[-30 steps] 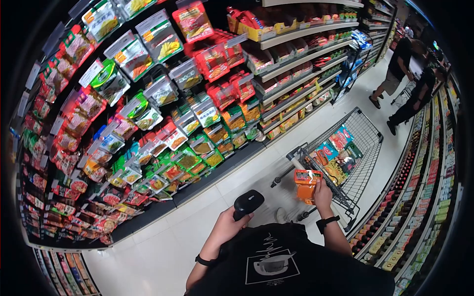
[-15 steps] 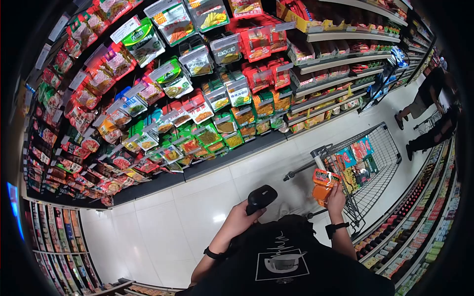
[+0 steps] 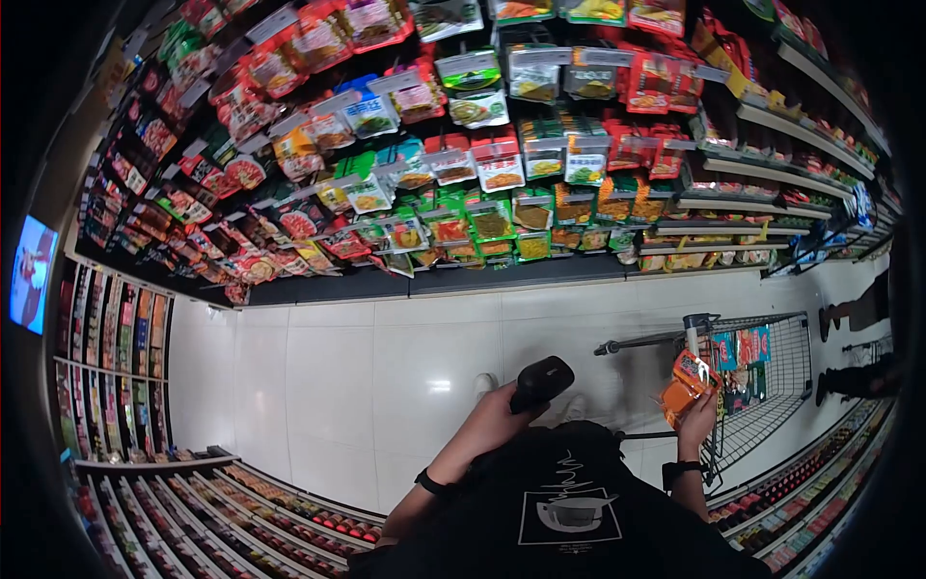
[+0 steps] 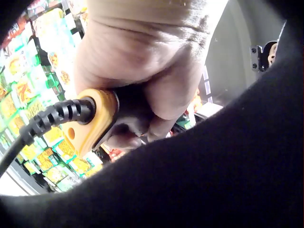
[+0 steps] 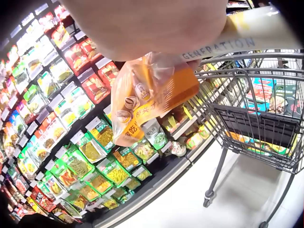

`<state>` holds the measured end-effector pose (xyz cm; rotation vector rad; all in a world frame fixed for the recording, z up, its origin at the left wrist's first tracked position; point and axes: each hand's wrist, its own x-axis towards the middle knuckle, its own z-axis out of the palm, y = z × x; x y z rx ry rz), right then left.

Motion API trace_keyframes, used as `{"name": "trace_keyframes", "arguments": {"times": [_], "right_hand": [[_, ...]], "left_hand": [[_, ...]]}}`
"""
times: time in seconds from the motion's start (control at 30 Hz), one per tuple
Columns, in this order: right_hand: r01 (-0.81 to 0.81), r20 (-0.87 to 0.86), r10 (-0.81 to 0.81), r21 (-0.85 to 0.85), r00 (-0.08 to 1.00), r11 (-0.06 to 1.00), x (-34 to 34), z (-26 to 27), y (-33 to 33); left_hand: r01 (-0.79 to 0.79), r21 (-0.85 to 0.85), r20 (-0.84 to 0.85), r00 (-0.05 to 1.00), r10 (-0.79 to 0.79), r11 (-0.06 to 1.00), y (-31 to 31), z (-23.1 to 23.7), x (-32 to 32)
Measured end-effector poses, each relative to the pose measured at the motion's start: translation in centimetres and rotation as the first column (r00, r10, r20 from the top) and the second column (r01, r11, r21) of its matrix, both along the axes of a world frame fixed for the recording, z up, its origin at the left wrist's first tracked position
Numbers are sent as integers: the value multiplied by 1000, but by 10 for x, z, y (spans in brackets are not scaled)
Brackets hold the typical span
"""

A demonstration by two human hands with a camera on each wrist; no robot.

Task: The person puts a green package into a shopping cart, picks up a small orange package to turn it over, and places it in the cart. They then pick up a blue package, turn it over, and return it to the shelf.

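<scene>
Gripping the scanner (image 3: pixel 547 380) in the left hand (image 3: pixel 489 421) and, well apart, the packet (image 3: pixel 680 396) in the right hand (image 3: pixel 698 421); best to leave its print (image 5: pixel 151 109) uncovered, clear of the cart (image 5: pixel 251 124).

Orange packet (image 3: pixel 683 390), black corded device (image 3: pixel 546 382), both held

Glossy, crinkled plastic wraps an orange packet (image 5: pixel 151 99), smooth plastic sheathes a handheld device (image 3: pixel 545 382), metal wire forms a shopping cart (image 5: pixel 259 124) and floor tiles (image 3: pixel 328 386) gleam.
</scene>
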<state>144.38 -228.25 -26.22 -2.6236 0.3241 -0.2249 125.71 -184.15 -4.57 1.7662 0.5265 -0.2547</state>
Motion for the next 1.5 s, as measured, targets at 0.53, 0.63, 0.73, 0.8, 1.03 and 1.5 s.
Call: {"name": "trace_keyframes", "arguments": {"times": [0.53,0.63,0.73,0.8,1.03,1.5], "right_hand": [[75,-165,-87,-79,982,994,0,21,40],[117,26,-116,-64,993,991,5,-4,37],[231,-17,-236,-137,972,963,15,-27,25],[283,-99,-301,-162,949,945,17,-21,28],[175,-4,-178,-134,984,975,25,-24,26],[43,-15,-41,175,999,984,45,-47,10]], "left_hand": [[-294,-186,69,948,311,937,158,-9,-98],[-298,-196,82,944,318,934,180,-27,-113],[-293,-220,120,938,324,930,198,-32,-123],[-277,-215,117,945,306,937,207,-28,-126],[-246,-184,75,962,263,952,217,-14,-125],[-303,-3,-63,951,302,953,83,-7,-72]]}}
